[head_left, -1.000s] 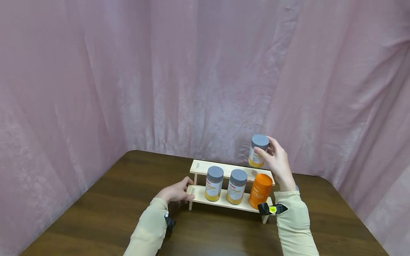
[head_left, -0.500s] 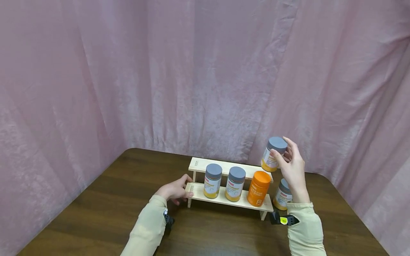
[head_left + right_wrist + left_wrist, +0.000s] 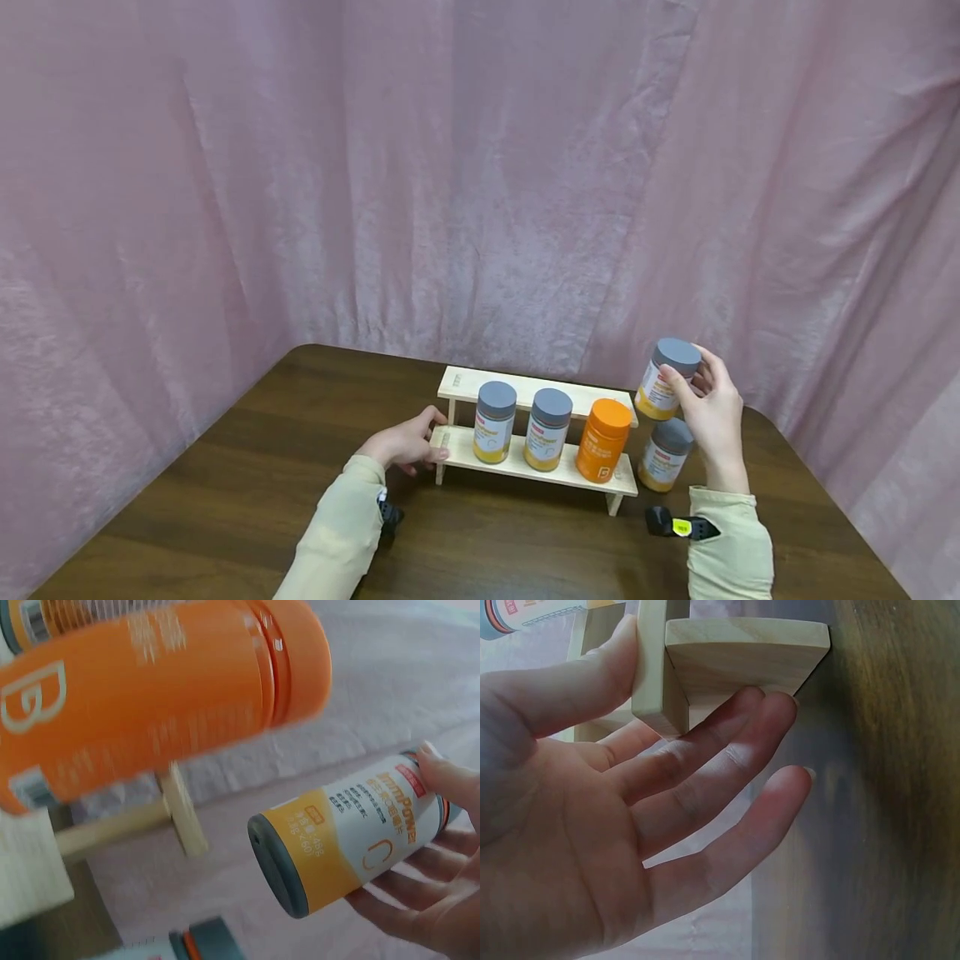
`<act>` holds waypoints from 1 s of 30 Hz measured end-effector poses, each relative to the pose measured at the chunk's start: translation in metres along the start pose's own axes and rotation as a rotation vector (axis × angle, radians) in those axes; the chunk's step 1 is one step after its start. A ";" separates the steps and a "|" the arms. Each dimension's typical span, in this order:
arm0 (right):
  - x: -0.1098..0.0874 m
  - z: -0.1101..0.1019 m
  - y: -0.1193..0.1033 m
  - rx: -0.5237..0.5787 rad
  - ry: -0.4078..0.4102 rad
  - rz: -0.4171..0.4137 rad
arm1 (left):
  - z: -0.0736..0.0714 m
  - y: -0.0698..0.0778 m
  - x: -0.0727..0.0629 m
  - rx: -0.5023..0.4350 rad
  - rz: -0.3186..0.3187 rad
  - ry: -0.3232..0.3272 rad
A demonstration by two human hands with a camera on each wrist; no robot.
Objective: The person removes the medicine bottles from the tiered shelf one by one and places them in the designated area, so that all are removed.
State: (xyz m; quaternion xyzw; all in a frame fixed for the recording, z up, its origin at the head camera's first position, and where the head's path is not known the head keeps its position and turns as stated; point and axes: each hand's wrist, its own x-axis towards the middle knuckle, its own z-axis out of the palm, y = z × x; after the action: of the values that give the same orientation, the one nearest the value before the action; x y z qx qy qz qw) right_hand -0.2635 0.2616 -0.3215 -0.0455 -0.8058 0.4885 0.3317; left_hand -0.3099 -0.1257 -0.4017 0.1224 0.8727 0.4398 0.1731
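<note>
**One Hand Steadies the Rack, the Other Holds a Jar Aloft**

A person's left hand (image 3: 397, 444) grips the nearest end of a two-tier wooden rack (image 3: 525, 393), thumb on the lower shelf and fingers beneath; a firm hold there should keep the stand from sliding. To that hand's right, along the lower shelf, stand a first grey-lidded jar (image 3: 492, 423), a second grey-lidded jar (image 3: 546, 431) and an orange jar (image 3: 603, 442). Past the rack, just below and left of the right hand (image 3: 716, 417), a third grey-lidded jar (image 3: 663, 457) stands on the worktop (image 3: 225, 467). The raised jar (image 3: 663, 382), also grey-lidded, is grasped between the right hand's thumb and fingers, roughly upright; good handling here likely means a level base and room to clear both the rack's end and the jar below.

The rack is pale, smooth wood with square-cut edges, set on a dark, wood-grained surface. The grey-lidded jars are straight-sided cylinders with white-and-yellow labels, the raised one lettered "Power" and a large "C". The orange jar looks like shiny plastic. Behind both hands, a pink curtain (image 3: 375, 167) falls in soft, velvety folds.
</note>
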 end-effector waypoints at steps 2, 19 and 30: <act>0.001 -0.004 0.004 -0.010 -0.008 0.002 | -0.001 0.000 0.000 0.007 0.007 -0.006; 0.008 -0.042 0.032 -0.095 0.080 0.028 | -0.004 -0.003 0.003 0.007 0.001 0.000; 0.010 -0.056 0.057 -0.088 0.120 0.104 | -0.001 -0.003 0.004 0.016 0.024 -0.023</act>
State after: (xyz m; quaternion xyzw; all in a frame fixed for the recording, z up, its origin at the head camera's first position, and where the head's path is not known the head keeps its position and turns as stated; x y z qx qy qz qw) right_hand -0.2529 0.3372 -0.3462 -0.1311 -0.8017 0.4656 0.3512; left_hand -0.3138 -0.1271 -0.4041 0.1391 0.8728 0.4333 0.1767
